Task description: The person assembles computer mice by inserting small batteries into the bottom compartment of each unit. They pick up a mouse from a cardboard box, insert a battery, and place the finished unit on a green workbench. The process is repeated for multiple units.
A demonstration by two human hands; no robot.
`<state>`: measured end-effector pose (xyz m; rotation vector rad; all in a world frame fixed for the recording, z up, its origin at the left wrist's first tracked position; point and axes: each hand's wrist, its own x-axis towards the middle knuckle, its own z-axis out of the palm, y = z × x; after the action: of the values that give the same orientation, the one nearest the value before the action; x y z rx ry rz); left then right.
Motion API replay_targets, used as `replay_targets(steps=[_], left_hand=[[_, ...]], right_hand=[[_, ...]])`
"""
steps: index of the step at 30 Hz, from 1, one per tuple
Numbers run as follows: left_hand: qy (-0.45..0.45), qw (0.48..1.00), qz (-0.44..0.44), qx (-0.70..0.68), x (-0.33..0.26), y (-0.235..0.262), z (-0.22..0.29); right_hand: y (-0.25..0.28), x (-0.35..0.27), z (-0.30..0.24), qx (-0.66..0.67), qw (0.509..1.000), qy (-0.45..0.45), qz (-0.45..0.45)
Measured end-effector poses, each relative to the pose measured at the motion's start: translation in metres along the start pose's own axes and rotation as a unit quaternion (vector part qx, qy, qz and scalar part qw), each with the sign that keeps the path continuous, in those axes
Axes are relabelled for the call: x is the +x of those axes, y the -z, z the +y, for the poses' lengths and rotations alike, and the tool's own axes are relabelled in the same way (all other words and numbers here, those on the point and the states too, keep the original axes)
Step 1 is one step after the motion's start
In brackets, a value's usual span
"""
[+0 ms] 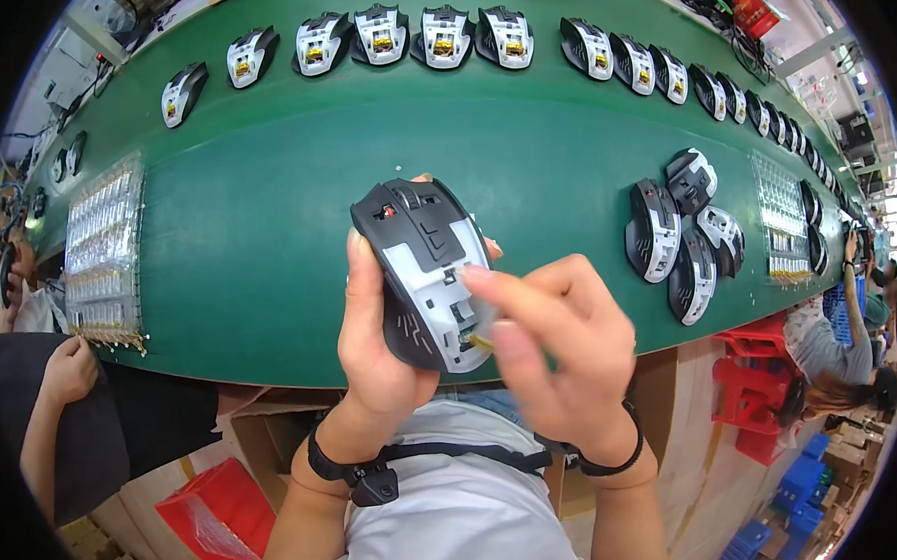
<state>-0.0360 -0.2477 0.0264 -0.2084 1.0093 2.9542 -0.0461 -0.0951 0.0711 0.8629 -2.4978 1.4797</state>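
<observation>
A computer mouse (432, 244) with a black-and-white shell and no top cover is tilted up over the bench in front of me. My left hand (374, 327) is closed round it from below, thumb along the left side, fingertips showing past the far right edge. My right hand (571, 350) is over the mouse's near right part, thumb and forefinger bent together. Between them is a blurred, small silvery battery (483, 324) with a yellow end, at the opening in the white shell. My fingers partly hide it, and I cannot tell whether it is seated.
More open mice (446, 38) stand in a curved row along the green bench's (271, 222) far side. Several mice (654, 229) cluster at right. Trays of silvery batteries lie at left (105, 245) and right (782, 214). A co-worker's hand (71, 372) is at the left edge.
</observation>
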Motion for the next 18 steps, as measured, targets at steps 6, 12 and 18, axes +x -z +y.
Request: replay_targets(steps=[6, 12, 18], left_hand=[[0.016, 0.999, -0.011, -0.034, 0.002, 0.0, -0.002], [0.033, 0.997, 0.034, -0.061, 0.002, 0.002, 0.001], [0.034, 0.997, -0.018, -0.064, 0.001, 0.004, 0.001]], right_hand=[[-0.029, -0.005, 0.019, -0.078, 0.977, 0.088, 0.176], [-0.016, -0.008, 0.011, -0.139, 0.984, 0.08, 0.079], [-0.003, -0.011, 0.017, -0.177, 0.961, 0.201, 0.074]])
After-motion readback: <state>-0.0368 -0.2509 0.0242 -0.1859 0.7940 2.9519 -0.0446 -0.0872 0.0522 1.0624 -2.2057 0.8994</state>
